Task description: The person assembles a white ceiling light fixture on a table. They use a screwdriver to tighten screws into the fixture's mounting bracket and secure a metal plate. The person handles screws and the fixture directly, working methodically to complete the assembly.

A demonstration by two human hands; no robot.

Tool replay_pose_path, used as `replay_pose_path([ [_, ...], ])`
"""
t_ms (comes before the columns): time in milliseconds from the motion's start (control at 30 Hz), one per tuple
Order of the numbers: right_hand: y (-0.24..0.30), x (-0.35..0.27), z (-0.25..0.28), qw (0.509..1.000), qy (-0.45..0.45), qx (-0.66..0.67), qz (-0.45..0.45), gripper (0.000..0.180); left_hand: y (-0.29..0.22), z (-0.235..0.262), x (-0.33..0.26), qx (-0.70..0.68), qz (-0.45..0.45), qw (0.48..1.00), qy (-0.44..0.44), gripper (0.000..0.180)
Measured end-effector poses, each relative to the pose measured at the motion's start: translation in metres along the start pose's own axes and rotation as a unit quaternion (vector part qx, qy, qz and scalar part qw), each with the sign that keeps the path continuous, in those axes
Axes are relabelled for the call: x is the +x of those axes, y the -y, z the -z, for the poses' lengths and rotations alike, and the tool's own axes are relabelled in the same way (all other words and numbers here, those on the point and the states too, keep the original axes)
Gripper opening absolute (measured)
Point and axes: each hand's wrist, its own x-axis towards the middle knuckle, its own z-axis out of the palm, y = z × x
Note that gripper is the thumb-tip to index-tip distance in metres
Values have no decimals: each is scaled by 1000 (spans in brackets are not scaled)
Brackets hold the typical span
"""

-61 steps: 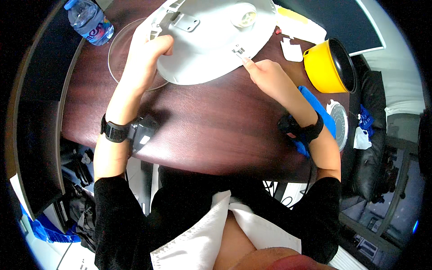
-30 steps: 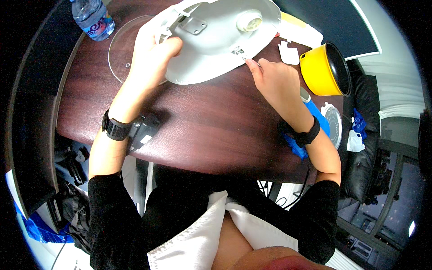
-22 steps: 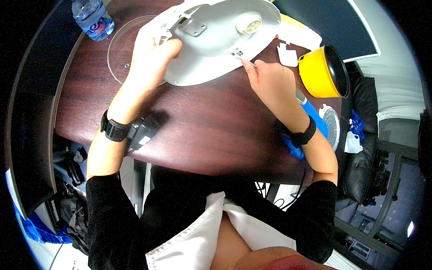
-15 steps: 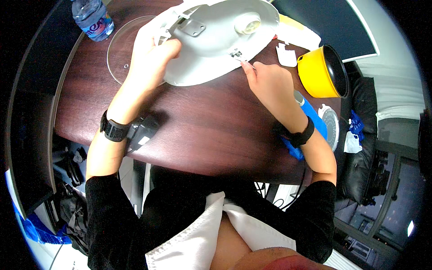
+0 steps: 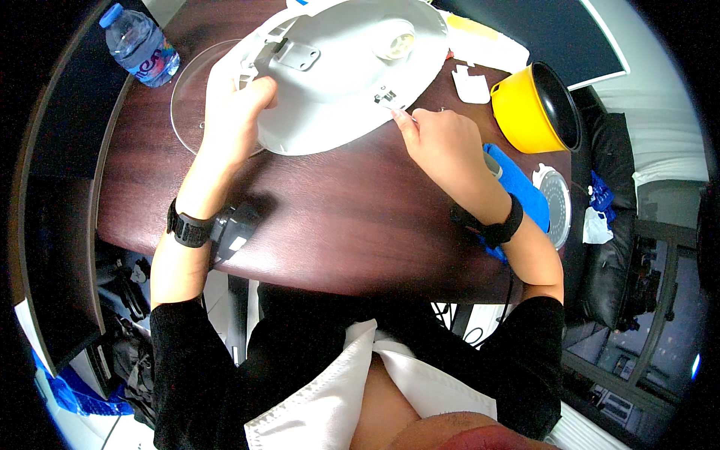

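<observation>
A white oval plastic housing (image 5: 330,105), hollow side up, is propped over the far part of the table. My left hand (image 5: 238,101) is closed on its left edge, thumb on the inner side beside a hinge-like bracket (image 5: 298,55). Near the right edge is a small metal fitting (image 5: 385,97). There my right hand (image 5: 444,146) pinches something thin between thumb and forefinger, its tip touching or close to the fitting; I cannot make out its kind. A round white socket-like part (image 5: 395,41) sits farther inside the housing.
Under my left arm lies a clear round lid (image 5: 177,112); a water bottle (image 5: 142,46) stands far left. At right are a yellow pot (image 5: 521,112), a white plastic piece (image 5: 471,86), a blue cloth-like item (image 5: 517,184) and a perforated disc (image 5: 555,206). A black box (image 5: 236,232) lies near my left wrist.
The whole view has shifted slightly, so the housing and both hands appear a little lower and farther left. Both grips look the same, with my right fingertips still at the metal fitting.
</observation>
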Motion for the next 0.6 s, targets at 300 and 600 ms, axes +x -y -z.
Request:
replay_pose_path([
  [300,-1,0,0,1000,-1,10,-5,43,3,1,0,-6,-13,1000,-4,43],
  [600,3,3,2,1000,22,-1,-21,47,4,2,-2,-22,-2,1000,1,46],
])
